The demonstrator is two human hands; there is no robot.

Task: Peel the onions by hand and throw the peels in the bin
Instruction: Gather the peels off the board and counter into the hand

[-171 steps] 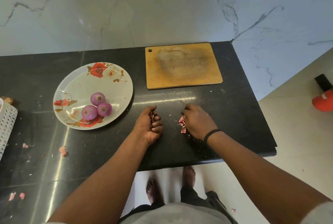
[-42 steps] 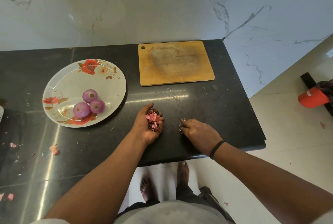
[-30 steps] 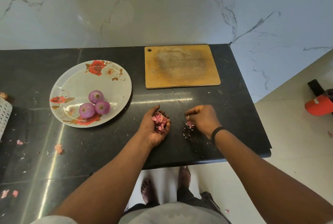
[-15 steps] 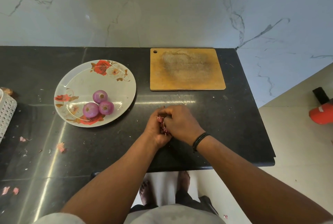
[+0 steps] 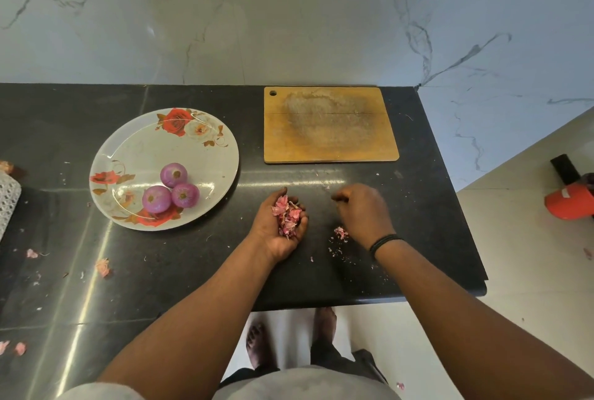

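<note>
A marble wall [image 5: 289,14] with grey veins rises behind a black desk [image 5: 193,271] that fills most of the view, its polished top dotted with small flakes. On the far right part of the desk lies a wooden cutting board [image 5: 331,124], bare and worn pale in the middle, with a hole in its upper left corner. To the left of the board sits a white plate [image 5: 135,155] with red flower prints, and on its near half lie three peeled onions [image 5: 173,189], purple and shiny, grouped so that they touch one another. At the left edge of the view a white perforated basket [image 5: 8,200] shows only in part. Off the right end of the desk, on the pale floor, stands a red object [image 5: 569,200] that is cut by the frame. The left hand [image 5: 278,229] rests on the desk palm up, its fingers curled into a loose cup around a heap of pink onion peels [image 5: 287,214]. The right hand [image 5: 363,214] hovers just beside it, palm down, fingers bent inward with the tips drawn together; whether they pinch anything cannot be told. Under that hand a small cluster of peel scraps [image 5: 340,233] lies on the desk, and a few loose peel bits [image 5: 103,267] lie well apart toward the left.
</note>
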